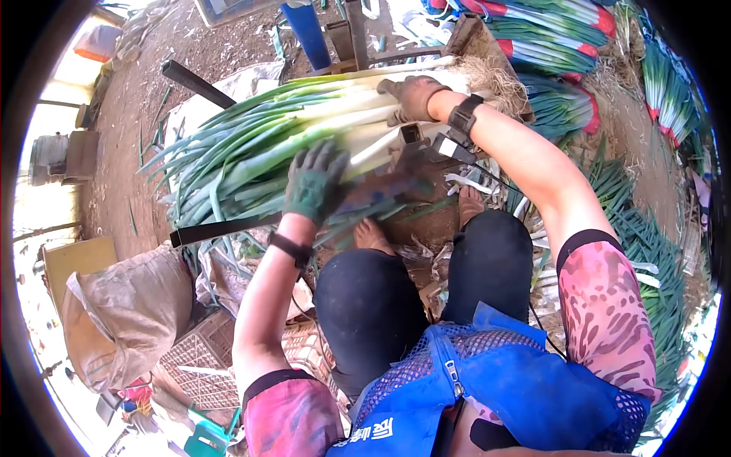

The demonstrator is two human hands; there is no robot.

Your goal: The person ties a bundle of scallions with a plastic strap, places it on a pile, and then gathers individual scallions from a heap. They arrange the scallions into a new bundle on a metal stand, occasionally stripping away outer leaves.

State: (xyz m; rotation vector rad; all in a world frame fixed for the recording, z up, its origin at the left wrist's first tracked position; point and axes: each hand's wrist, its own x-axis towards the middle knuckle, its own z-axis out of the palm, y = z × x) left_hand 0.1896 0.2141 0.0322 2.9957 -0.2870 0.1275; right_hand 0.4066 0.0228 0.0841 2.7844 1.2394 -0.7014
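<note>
A pile of long green onions [282,122] lies across a frame in front of me, leaves to the left and white stalks with roots to the right. My right hand [415,99], in a brown-stained glove, curls over the white stalks near the root end. My left hand [314,179], in a dark green glove, is over the near side of the leaves, fingers stretched out and slightly blurred. A dark metal bar [221,228] of the frame runs below the leaves, and a square tube end [411,135] sticks up beside the stalks.
Tied onion bundles with red bands [548,53] are stacked at the back right. Loose onions [640,251] cover the ground at my right. A sack [137,305] and a plastic crate [202,358] stand at my left. A blue post-like object [306,34] rises behind the pile.
</note>
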